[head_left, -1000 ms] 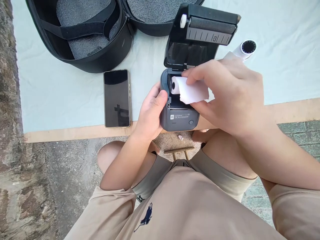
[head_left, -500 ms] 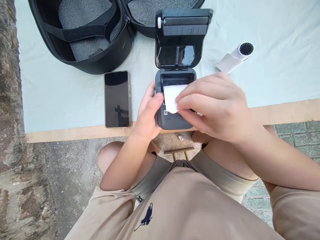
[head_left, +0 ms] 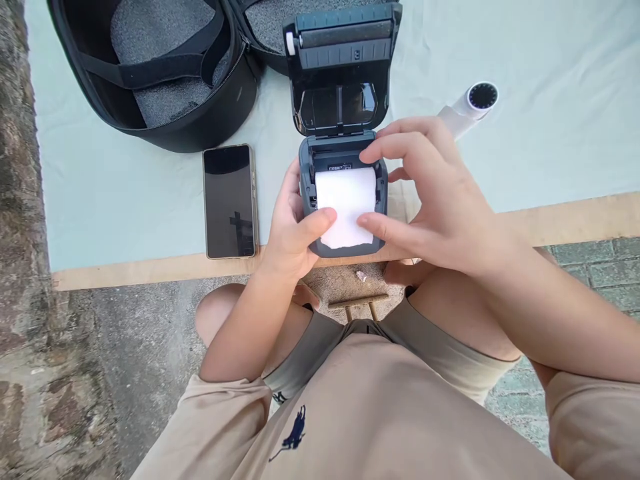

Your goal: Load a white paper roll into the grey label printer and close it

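A small dark thermal printer (head_left: 344, 252) stands at the table's front edge, its lid (head_left: 341, 73) tipped up and back. White paper (head_left: 350, 193) lies in its bay, the torn end draped over the front. My left hand (head_left: 295, 237) grips the printer's left side, with the thumb pressing on the paper. Over the right side is my right hand (head_left: 435, 193), fingers spread apart. Its thumb touches the paper near the right edge, and a fingertip is at the back right of the bay. How far the paper runs inside is hidden.
A black zip case (head_left: 200, 120) with grey foam and a strap lies open at the back left. A phone (head_left: 229, 200) rests left of the printer. Behind my right hand is a white cylinder with a dark round end (head_left: 483, 97). The wooden table edge (head_left: 150, 272) runs in front.
My right hand has let go of the paper's end and spread its fingers. The paper now lies flat over the printer's front. The printer has shifted slightly left, and my left thumb moved onto the paper.
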Action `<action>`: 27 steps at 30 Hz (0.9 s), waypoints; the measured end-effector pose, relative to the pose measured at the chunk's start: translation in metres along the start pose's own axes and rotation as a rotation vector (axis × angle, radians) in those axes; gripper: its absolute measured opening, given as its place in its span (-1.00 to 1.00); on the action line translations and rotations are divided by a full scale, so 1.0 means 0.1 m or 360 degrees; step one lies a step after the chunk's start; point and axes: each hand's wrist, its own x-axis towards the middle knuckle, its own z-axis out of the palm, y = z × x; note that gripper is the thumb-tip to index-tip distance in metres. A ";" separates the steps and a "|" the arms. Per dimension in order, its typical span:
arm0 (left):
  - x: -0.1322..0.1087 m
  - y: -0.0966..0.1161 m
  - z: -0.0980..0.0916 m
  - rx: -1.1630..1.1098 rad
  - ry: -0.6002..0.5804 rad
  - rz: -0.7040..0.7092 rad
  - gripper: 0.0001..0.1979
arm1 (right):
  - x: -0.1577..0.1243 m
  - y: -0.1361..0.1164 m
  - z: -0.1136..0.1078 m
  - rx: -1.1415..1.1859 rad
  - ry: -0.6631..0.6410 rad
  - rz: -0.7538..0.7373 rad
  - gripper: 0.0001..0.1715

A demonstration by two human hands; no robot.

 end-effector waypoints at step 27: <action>0.06 -0.27 -0.19 -0.0003 -0.0206 0.0161 0.13 | 0.16 0.11 0.09 0.0867 0.0077 0.0133 -0.59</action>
